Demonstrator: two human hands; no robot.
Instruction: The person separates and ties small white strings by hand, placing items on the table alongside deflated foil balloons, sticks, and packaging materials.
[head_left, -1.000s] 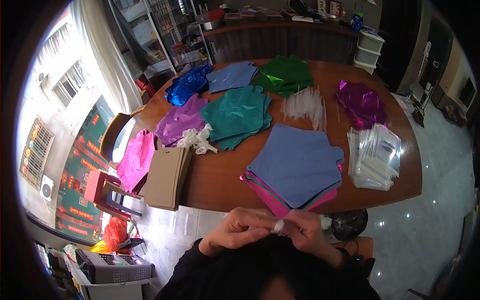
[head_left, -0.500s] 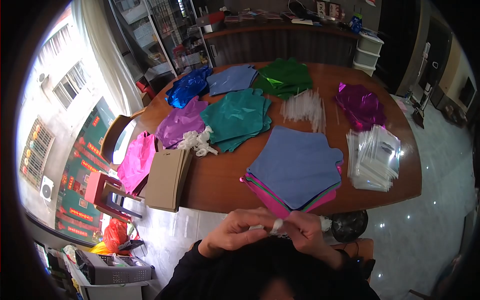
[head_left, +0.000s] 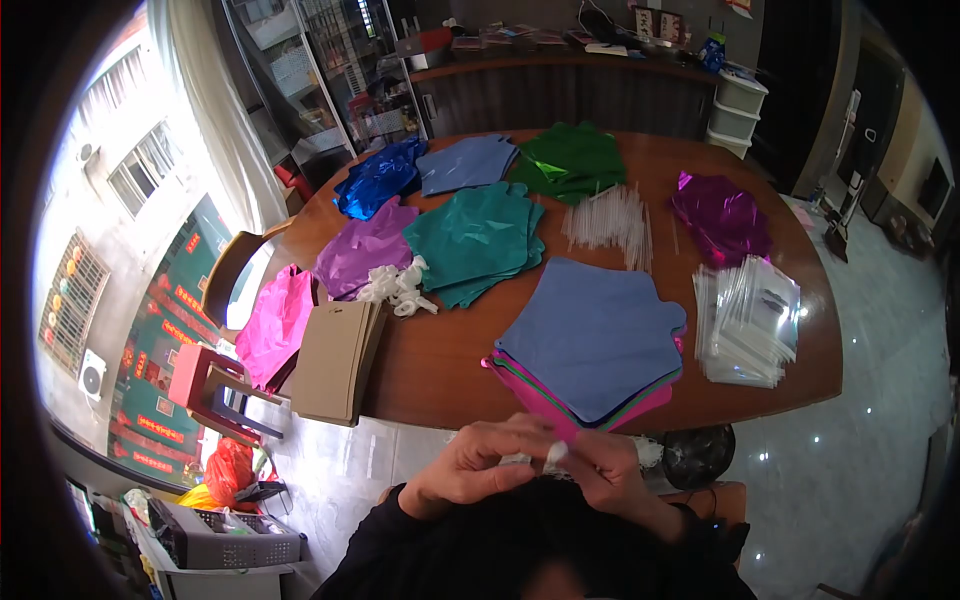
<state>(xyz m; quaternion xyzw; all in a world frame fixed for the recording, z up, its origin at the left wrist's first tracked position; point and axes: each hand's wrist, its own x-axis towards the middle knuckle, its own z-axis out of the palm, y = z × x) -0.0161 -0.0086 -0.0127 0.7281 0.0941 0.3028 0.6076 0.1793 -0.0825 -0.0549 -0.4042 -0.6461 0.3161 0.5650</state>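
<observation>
Close to my body, below the table's front edge, my left hand [head_left: 484, 462] and my right hand [head_left: 607, 468] meet around a small white piece [head_left: 556, 455]. The fingers of both are bent and pinched on it; its full shape is hidden. Just beyond them lies a fanned stack of foil sheets [head_left: 592, 340], blue-grey on top with pink and green edges below. A brown cardboard stack [head_left: 335, 362] lies left of it, and clear plastic sleeves [head_left: 748, 320] lie to its right. A white ribbon bundle [head_left: 396, 287] sits behind the cardboard.
On the wooden table [head_left: 440, 385] are teal sheets [head_left: 475, 240], green sheets [head_left: 570, 163], purple sheets [head_left: 722, 217], pink sheets [head_left: 277, 325] and white sticks [head_left: 612, 222]. A red stool [head_left: 196, 376] and a chair [head_left: 235, 265] stand left. A black bag [head_left: 699, 457] is below the front edge.
My right hand's fingers have shifted slightly around the white piece, and my left fingers have lifted a little. The table's contents appear slightly lower in the view.
</observation>
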